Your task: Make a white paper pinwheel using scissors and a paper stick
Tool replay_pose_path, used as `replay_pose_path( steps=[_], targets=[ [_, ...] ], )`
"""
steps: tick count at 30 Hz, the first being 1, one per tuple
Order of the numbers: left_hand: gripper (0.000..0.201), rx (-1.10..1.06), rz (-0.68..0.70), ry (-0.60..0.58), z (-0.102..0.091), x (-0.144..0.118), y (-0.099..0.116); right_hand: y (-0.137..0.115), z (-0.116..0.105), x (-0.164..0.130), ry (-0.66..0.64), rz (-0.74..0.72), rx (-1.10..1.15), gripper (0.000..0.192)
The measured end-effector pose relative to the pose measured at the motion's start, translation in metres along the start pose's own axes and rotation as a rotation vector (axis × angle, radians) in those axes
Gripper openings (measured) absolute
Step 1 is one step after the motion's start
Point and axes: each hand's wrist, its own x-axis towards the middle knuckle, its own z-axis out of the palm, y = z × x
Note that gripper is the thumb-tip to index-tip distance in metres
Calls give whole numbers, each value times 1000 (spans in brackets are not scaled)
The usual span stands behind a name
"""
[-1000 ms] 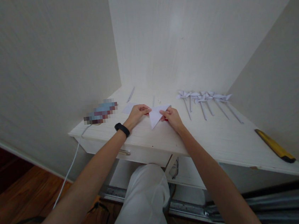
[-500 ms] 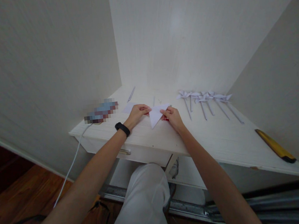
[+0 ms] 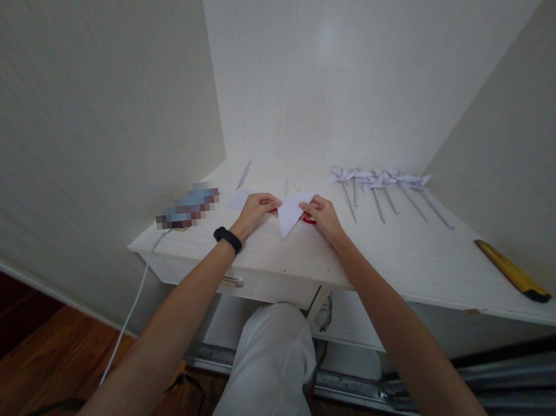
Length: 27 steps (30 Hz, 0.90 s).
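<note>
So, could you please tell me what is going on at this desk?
Someone is holding a white paper triangle over the white desk, the left hand pinching its left corner and the right hand its right side. A red loop shows by the right hand, too little to identify. Several white paper pinwheels on sticks lie in a row to the right, and another piece of paper lies beside the left hand.

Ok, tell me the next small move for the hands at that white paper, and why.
Probably slide the right hand along the upper edge of the triangular paper toward the left hand, smoothing it. Both hands pinch the paper near its upper corners, so the left could anchor it; its lower point is free. I cannot tell whether the edge is already creased.
</note>
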Motion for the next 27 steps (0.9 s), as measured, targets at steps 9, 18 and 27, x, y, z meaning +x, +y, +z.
replay_pose_path(
  steps=[9,18,27],
  targets=[
    [26,9,7,-17,0,0,3,5,-2,4,43,16,-66,34],
    [24,19,30,-8,0,2,-1,4,-3,3,109,-56,-67,35],
    [22,45,57,-14,-1,1,1,4,-4,4,125,-65,-14,32]
  ],
)
